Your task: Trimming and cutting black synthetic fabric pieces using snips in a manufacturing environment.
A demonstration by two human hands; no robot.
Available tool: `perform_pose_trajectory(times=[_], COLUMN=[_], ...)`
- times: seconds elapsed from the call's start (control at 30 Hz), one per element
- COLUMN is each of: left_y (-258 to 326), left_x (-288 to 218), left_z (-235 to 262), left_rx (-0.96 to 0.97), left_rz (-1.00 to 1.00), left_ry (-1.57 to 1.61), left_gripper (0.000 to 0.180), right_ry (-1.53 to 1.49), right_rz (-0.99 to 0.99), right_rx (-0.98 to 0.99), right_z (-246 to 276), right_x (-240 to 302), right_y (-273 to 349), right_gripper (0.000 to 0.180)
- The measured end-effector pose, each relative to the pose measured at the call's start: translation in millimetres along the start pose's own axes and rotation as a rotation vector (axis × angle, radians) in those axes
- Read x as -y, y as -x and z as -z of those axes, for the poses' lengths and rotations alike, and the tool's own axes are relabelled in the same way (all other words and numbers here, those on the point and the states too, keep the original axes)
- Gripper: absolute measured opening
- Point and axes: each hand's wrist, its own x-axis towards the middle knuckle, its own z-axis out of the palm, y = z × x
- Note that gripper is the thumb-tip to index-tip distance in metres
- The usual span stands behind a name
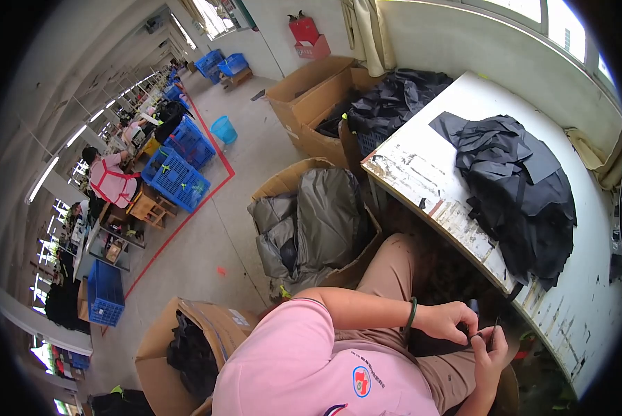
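The piece (474, 338), small and dark, was at the person's fingertips, over the lap and just off the near edge of the desk (432, 128). The left grip (453, 324) was narrow, thumb and fingers curled together at the piece. The right grip (489, 352) was narrow too, thumb and forefinger raised and closing on it from the other side. A thin dark strip (496, 327) stood up by the right fingers; whether it was part of the piece or a separate tool could not be told. Fingers hid most of the piece, so its outline could not be made out.

By its size it seemed very light, and probably soft, if it was of the same stuff as the black cloth (515, 184) heaped on the desk. That cloth creased sharply and had a dull sheen, which suggested thin, rather crisp and somewhat slippery fabric. Such a piece would have been hard to break but easy to crumple or let slip. The best hold looked to be a fingertip pinch at two opposite edges, kept lightly taut, with the middle left bare. A whole-hand squeeze would likely have bunched it. Pinching close to the edges seemed the surest way to keep it flat.
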Motion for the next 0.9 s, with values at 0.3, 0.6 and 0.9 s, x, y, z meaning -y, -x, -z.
perform_pose_trajectory(times=[0.3, 0.6, 0.9], left_y=[-15, -57, -196], left_x=[-10, 57, 76], left_z=[2, 172, 252], left_rx=[0.02, -0.819, -1.018], left_rz=[-0.1, 0.084, 0.132], left_ry=[0.053, -0.149, -0.739], left_gripper=[0.024, 0.025, 0.058], right_ry=[-0.092, -0.264, 0.508], right_rz=[0.001, -0.016, -0.814], right_rx=[-0.153, -1.015, -0.983], right_z=[48, 208, 183], right_x=[-11, -68, -309], right_y=[36, 172, 429], right_gripper=[0.038, 0.02, 0.025])
